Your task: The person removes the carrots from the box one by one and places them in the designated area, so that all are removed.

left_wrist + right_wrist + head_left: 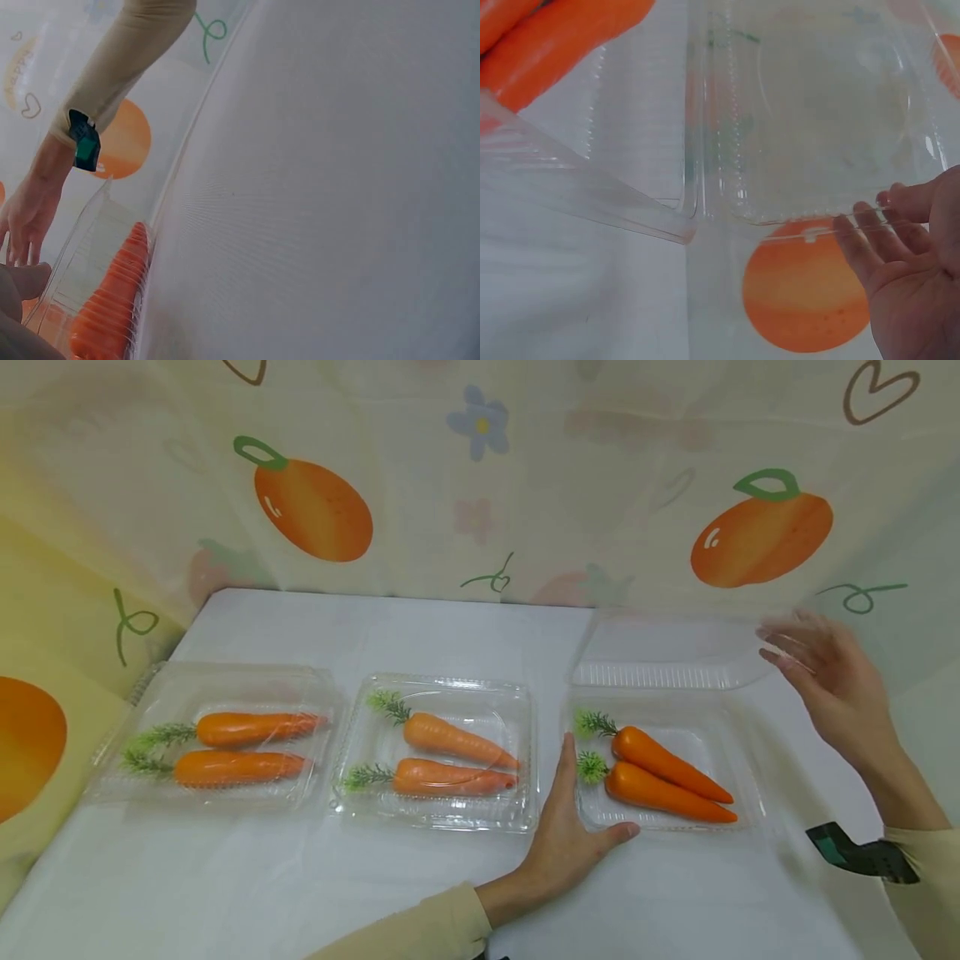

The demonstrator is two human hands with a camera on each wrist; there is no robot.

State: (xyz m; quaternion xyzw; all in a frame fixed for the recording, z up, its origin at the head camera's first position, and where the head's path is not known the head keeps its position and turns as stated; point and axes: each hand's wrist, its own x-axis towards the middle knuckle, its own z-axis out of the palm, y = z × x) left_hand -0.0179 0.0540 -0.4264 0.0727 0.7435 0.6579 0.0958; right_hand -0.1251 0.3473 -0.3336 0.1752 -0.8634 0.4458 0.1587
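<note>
My left hand [558,839] rests at the front left corner of a clear plastic clamshell box [738,735]. Its fingers lie straight along the box's left side, and the thumb points right along the front edge. Inside are two orange carrots [667,792] with green tufts. The box's transparent lid [667,652] stands raised at the back. At the lid's right edge is my right hand [843,681], slightly blurred, its fingers extended. In the right wrist view, the fingers [870,240] touch the lid's rim, part of them seen at the clear plastic.
Left of this box, a closed clear box [442,820] with two carrots sits in the middle. Another clear box [247,797] with two carrots is at the far left. A white tabletop [225,885] bears them, with a fruit-patterned curtain [585,468] behind.
</note>
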